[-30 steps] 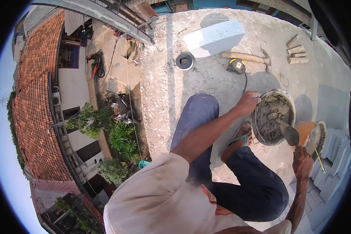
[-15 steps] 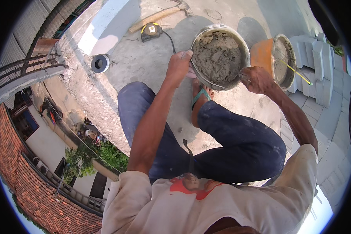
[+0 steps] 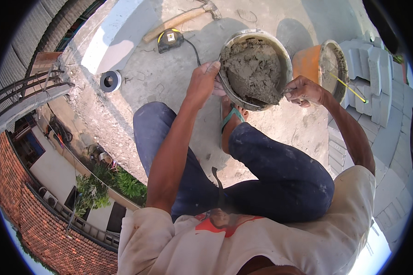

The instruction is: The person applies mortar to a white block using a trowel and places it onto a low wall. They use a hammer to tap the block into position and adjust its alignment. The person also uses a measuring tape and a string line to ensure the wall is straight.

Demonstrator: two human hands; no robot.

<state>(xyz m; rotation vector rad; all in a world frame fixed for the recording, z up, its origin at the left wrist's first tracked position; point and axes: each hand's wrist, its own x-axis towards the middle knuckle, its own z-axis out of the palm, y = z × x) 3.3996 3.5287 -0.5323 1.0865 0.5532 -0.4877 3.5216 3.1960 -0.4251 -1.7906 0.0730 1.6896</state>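
Note:
A round bucket point(image 3: 287, 62) of wet grey mortar point(image 3: 252, 68) is tilted toward me, in front of my sandalled foot. My left hand point(image 3: 203, 81) grips its left rim, thumb on top and fingers underneath. By the lower right rim, the fingers of my right hand point(image 3: 304, 91) are closed at the edge of a mortar mass that reaches up to the rim. Whatever they hold is hidden by the hand and the mortar. Just behind that hand stands an orange bucket point(image 3: 306, 63) with a grey-crusted rim and a yellow stick point(image 3: 348, 86) across it.
A tape measure point(image 3: 170, 40) and a wooden-handled hammer point(image 3: 181, 20) lie on the concrete ahead. A dark-centred white roll point(image 3: 110, 81) sits near the rough ledge point(image 3: 94, 98), which drops off at left. Pale blocks point(image 3: 369, 66) are stacked at right.
The mortar has been shifted into a mass against the bucket's lower right rim. My right hand has turned and its fingers have moved slightly off the rim. My left hand keeps its grip.

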